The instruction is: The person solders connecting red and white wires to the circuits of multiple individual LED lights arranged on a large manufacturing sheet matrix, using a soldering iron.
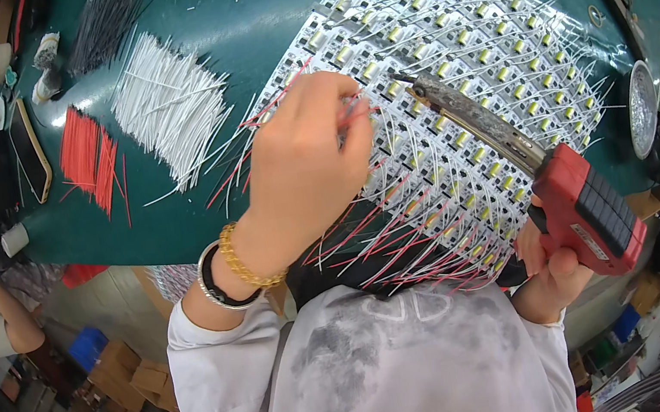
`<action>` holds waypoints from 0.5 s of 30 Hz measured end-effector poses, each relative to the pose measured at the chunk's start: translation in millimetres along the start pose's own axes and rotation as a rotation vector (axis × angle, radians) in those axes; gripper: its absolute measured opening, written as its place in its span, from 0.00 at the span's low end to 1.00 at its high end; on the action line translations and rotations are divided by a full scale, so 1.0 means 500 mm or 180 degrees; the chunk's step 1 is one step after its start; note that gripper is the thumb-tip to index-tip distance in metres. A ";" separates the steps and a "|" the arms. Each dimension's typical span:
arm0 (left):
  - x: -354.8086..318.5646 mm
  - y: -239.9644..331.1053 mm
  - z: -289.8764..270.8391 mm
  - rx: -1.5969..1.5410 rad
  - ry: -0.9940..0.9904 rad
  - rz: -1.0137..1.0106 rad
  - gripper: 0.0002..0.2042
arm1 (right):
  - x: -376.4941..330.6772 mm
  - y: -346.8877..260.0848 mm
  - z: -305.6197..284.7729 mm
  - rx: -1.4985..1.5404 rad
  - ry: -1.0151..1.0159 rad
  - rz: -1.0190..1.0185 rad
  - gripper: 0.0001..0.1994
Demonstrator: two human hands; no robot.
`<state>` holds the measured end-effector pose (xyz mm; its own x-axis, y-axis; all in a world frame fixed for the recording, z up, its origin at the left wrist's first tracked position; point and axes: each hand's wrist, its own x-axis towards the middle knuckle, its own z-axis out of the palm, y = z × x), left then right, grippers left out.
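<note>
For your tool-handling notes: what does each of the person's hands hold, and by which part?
The right hand grips a soldering gun by its red handle. The left hand pinches a thin wire near its end, over the circuit board panel.

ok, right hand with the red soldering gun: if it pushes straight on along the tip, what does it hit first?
Likely the left hand's fingertips pinching a red wire over the white circuit-board panel; the red-handled soldering gun in the right hand points there. Depth is unclear.

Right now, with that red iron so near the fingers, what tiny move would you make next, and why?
Probably ease the soldering iron tip down-left onto the board panel where the left hand pinches a wire. The tip sits just beside those fingers; the right hand grips its red handle.
</note>
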<state>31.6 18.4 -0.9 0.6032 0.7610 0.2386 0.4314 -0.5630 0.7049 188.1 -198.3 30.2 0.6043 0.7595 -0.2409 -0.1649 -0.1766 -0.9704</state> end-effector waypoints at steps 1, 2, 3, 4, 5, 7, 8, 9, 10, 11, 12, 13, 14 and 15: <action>0.001 0.005 -0.007 -0.0256 -0.0105 -0.0190 0.06 | -0.005 0.022 -0.016 -0.0094 0.0135 -0.0196 0.41; -0.002 -0.001 -0.010 -0.0256 -0.0112 -0.0173 0.06 | -0.009 0.035 -0.026 -0.0190 0.0271 -0.0390 0.41; -0.008 -0.012 -0.012 -0.0437 -0.0107 -0.0107 0.05 | -0.013 0.037 -0.032 -0.0184 0.0286 -0.0396 0.41; -0.011 -0.018 -0.016 -0.0608 -0.0099 -0.0049 0.04 | -0.014 0.032 -0.030 -0.0151 0.0229 -0.0354 0.41; -0.012 -0.019 -0.019 -0.0600 -0.0104 -0.0044 0.04 | -0.014 0.026 -0.028 -0.0119 0.0171 -0.0310 0.41; -0.013 -0.020 -0.022 -0.0392 -0.0103 0.0130 0.02 | -0.014 0.017 -0.023 -0.0059 0.0050 -0.0218 0.41; -0.014 -0.018 -0.021 -0.0385 -0.0105 0.0129 0.02 | -0.014 0.016 -0.020 -0.0031 -0.0014 -0.0171 0.41; -0.014 -0.012 -0.021 -0.0205 0.0112 0.0160 0.03 | -0.016 0.018 -0.017 -0.0024 -0.0018 -0.0168 0.41; -0.012 -0.007 -0.021 -0.0032 0.0322 0.0194 0.03 | -0.019 0.021 -0.015 -0.0201 0.0063 -0.0335 0.40; -0.010 -0.005 -0.026 -0.0030 0.0315 0.0191 0.03 | -0.021 0.023 -0.014 -0.0378 0.0142 -0.0501 0.41; -0.007 -0.004 -0.036 0.0265 0.0471 0.0237 0.03 | -0.022 0.023 -0.016 -0.0375 0.0141 -0.0494 0.41; -0.002 -0.005 -0.050 0.0536 0.0623 0.0285 0.02 | -0.023 0.017 -0.018 -0.0396 0.0115 -0.0541 0.41; 0.008 -0.017 -0.074 0.0652 0.0969 0.0269 0.02 | -0.025 0.018 -0.023 -0.0401 0.0098 -0.0590 0.41; 0.019 -0.026 -0.093 0.0765 0.1315 0.0253 0.03 | -0.026 0.020 -0.029 -0.0404 0.0120 -0.0585 0.41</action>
<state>0.4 48.1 23.1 0.3447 0.7495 0.5652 0.5669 -0.6461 0.5111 189.8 -219.1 23.2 0.6442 0.7627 -0.0578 0.0487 -0.1164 -0.9920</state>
